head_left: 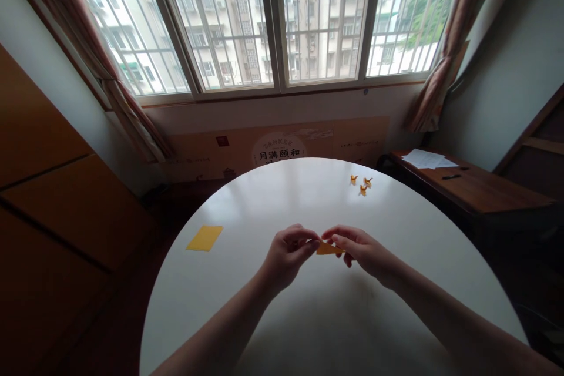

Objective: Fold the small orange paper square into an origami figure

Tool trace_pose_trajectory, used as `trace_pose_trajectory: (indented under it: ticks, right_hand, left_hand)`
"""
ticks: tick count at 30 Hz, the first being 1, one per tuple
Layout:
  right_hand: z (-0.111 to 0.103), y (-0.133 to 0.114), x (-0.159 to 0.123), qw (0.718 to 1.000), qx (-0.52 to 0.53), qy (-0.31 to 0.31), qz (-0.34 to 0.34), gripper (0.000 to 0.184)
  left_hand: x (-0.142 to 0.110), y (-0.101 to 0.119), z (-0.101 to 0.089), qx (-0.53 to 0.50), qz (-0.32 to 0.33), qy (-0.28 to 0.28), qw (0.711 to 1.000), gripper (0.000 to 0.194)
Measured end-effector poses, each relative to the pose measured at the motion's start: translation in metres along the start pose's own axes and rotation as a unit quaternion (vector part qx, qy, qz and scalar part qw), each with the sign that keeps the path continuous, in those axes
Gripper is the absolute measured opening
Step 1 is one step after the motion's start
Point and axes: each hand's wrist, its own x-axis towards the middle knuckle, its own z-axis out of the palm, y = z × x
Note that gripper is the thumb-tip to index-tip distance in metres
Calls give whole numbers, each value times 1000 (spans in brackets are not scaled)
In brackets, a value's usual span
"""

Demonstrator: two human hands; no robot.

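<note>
Between my two hands, above the white round table, is a small folded piece of yellow-orange paper with a triangular outline. My left hand pinches its left corner between thumb and fingers. On the other side, my right hand grips its right end with the thumb on the near face and fingers behind. Part of the paper is hidden by the fingertips. To the left, a flat yellow paper sheet lies on the table. Three small folded orange paper figures stand near the far right edge.
A wooden side table with white papers and a small dark object stands at the right. Behind the round table are a printed cardboard panel and a barred window. Wooden cabinets are on the left.
</note>
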Motion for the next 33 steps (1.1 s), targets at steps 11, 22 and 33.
trace_pose_trajectory:
  ticks: [11, 22, 33]
  right_hand:
    - [12, 3, -7, 978, 162, -125, 32, 39]
    - [15, 1, -5, 992, 100, -66, 28, 48]
    - [13, 3, -4, 991, -77, 25, -106, 38]
  left_hand:
    - [-3, 4, 5, -80, -62, -50, 994, 33]
    - [-1, 0, 2, -73, -81, -65, 992, 34]
    - [0, -9, 0, 40, -107, -45, 992, 32]
